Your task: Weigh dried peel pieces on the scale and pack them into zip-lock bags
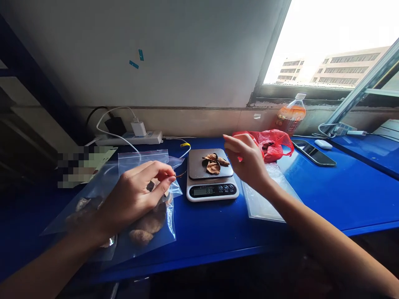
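My left hand pinches a thin brown piece just left of the scale, above clear zip bags holding brown dried pieces. The digital scale carries several curled dried slices on its metal plate, and its display is lit. To the right of the plate, my right hand is raised with its fingers close together; whether anything is between them is hidden. Behind that hand lies a red plastic bag with dark contents.
A stack of clear bags lies right of the scale. A drink bottle, phone and white earphone case stand or lie at the back right. A power strip with cables runs along the wall.
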Motion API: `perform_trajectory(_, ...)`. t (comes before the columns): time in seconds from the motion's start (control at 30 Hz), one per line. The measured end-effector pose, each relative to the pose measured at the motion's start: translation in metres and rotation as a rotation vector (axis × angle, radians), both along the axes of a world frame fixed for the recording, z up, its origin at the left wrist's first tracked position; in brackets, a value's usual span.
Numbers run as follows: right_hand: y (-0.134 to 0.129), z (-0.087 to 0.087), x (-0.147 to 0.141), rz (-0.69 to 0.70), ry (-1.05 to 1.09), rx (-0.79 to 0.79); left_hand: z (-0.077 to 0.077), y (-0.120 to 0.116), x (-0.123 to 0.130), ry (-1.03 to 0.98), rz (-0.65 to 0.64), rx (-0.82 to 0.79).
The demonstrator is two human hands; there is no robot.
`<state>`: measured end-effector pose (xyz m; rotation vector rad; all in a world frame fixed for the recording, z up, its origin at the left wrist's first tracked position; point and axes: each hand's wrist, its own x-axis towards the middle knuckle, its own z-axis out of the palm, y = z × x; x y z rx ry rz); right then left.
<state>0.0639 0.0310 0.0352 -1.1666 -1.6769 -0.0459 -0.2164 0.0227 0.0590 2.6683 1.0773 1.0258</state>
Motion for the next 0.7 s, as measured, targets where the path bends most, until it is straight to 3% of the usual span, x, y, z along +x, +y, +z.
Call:
perform_trajectory(0.17, -0.004, -0.017, -0.014, 0.13, -0.144, -0.048, -0.002, -0.002, 0.003, 0.036, -0.058, -0.026)
perform_trajectory(0.27, -0.006, -0.015, -0.017, 0.161, -0.18, -0.077, -0.004, -0.001, 0.004, 0.064, -0.075, -0.023)
perform_trajectory(0.43, -0.008, -0.007, -0.014, 0.099, -0.126, -0.166, -0.004, 0.001, 0.002, 0.088, -0.093, -0.009)
perform_trajectory(0.7, -0.012, -0.007, -0.018, 0.25, -0.195, -0.031, -0.002, -0.001, 0.005, 0.08, -0.087, -0.044)
